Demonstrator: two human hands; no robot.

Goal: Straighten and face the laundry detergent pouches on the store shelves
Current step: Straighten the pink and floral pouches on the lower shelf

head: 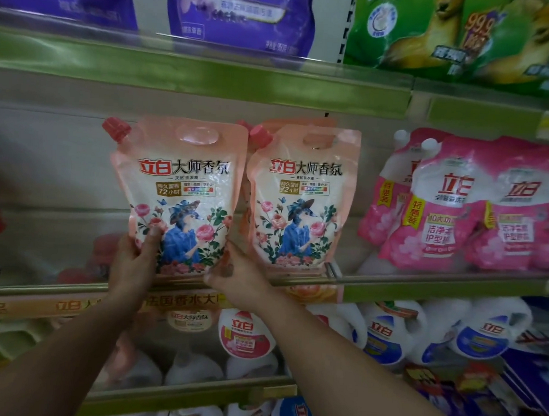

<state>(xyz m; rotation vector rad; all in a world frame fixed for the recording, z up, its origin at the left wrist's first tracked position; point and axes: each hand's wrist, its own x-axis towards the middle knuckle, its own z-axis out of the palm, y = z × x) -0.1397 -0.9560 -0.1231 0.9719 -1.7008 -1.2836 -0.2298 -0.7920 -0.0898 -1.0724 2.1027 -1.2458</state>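
Note:
A peach detergent pouch (178, 190) with a red spout cap stands upright at the front of the middle shelf, its label facing me. My left hand (135, 257) grips its lower left corner, thumb on the front. My right hand (234, 275) holds its lower right corner from beside and below. A second matching peach pouch (299, 202) stands just to its right, facing front, with another one partly hidden behind it.
Pink pouches (476, 212) lean together at the right of the same shelf. Purple pouches (242, 15) and green pouches (466, 36) fill the shelf above. White detergent bottles (384, 334) sit on the shelf below. A clear rail (422, 280) edges the middle shelf.

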